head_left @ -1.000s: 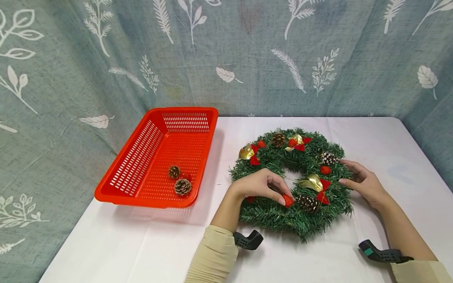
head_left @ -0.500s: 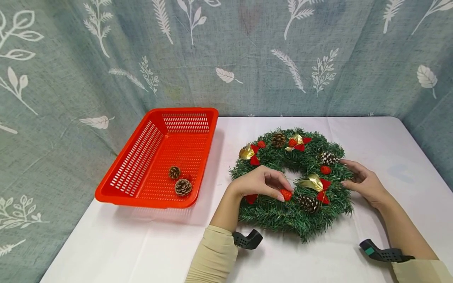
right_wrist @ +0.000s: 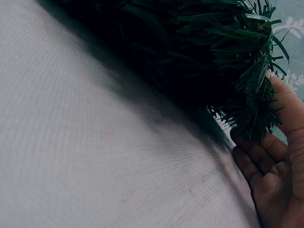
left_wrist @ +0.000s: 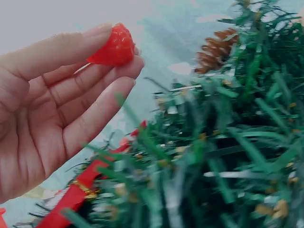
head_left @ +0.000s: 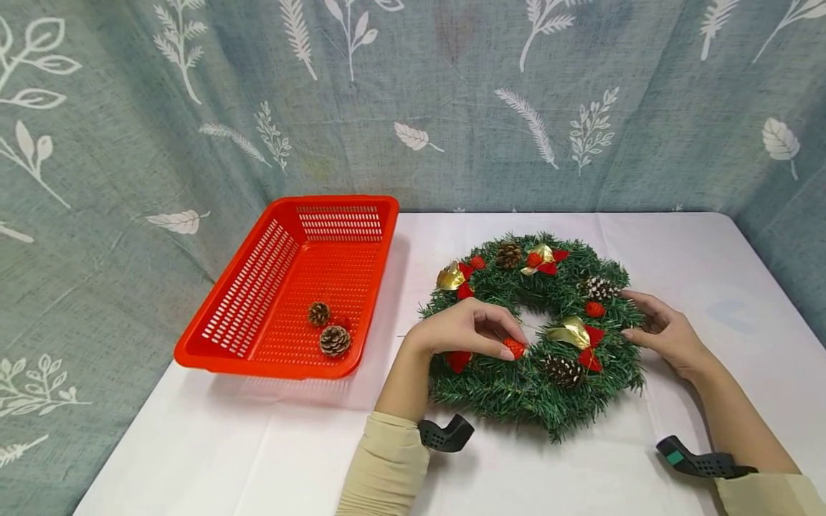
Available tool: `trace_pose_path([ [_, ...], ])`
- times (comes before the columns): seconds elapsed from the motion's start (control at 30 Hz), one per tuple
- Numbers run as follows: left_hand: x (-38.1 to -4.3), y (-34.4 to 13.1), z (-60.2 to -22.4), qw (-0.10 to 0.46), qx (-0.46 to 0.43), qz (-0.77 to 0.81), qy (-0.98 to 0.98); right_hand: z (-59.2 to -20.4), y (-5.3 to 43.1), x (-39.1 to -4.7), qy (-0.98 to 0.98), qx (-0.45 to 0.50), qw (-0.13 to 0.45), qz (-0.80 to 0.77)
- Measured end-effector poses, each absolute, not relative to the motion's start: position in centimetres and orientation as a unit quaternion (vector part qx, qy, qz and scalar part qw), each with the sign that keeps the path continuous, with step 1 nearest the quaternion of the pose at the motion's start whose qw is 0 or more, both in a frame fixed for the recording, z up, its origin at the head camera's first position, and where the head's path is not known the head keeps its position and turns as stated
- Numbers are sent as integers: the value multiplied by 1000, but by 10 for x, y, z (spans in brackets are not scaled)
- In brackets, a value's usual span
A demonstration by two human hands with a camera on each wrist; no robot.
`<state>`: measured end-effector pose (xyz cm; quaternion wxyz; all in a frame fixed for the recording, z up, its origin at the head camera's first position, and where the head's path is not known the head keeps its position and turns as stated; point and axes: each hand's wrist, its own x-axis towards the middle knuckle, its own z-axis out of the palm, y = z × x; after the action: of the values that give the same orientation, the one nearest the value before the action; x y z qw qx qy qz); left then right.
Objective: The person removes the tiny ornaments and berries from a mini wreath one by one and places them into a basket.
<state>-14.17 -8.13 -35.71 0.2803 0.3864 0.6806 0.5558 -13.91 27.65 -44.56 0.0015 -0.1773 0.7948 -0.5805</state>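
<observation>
A green Christmas wreath (head_left: 497, 401) lies on the white table, trimmed with gold-and-red bows, pine cones and red berries. Above its near-left part, my left hand (head_left: 461, 326) pinches a red bumpy berry (left_wrist: 118, 46) between thumb and fingertips. In the left wrist view the berry is apart from the branches. A red bow (head_left: 459, 360) sits just below that hand, partly covered by it. My right hand (head_left: 667, 337) grips the wreath's right edge; in the right wrist view the thumb is on the outer needles and the other fingers (right_wrist: 259, 154) reach underneath.
At the left stands a red plastic basket (head_left: 193, 351) with slotted walls. Inside it lie two pine cones (head_left: 334, 340) and a red item that blends into the basket's colour. A grey-green leaf-patterned curtain (head_left: 452, 107) hangs behind the table.
My left hand has lifted slightly and shifted left with the berry, away from the frosted pine cone. The right hand stays on the wreath's edge.
</observation>
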Motion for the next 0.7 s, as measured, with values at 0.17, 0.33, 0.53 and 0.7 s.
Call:
trace_pose_path([
  [0.17,-142,-93,-351,276,369,558,690,-446,276,-140,796,-179,1,-579],
  [0.33,-152,-101,-349,285,356,554,696,-446,276,-139,798,-179,-2,-576],
  [0.53,-168,-107,-334,289,337,537,717,-446,277,-139,801,-178,-5,-572],
  [0.7,-177,-112,-318,284,324,512,743,-447,276,-139,800,-180,-2,-572],
])
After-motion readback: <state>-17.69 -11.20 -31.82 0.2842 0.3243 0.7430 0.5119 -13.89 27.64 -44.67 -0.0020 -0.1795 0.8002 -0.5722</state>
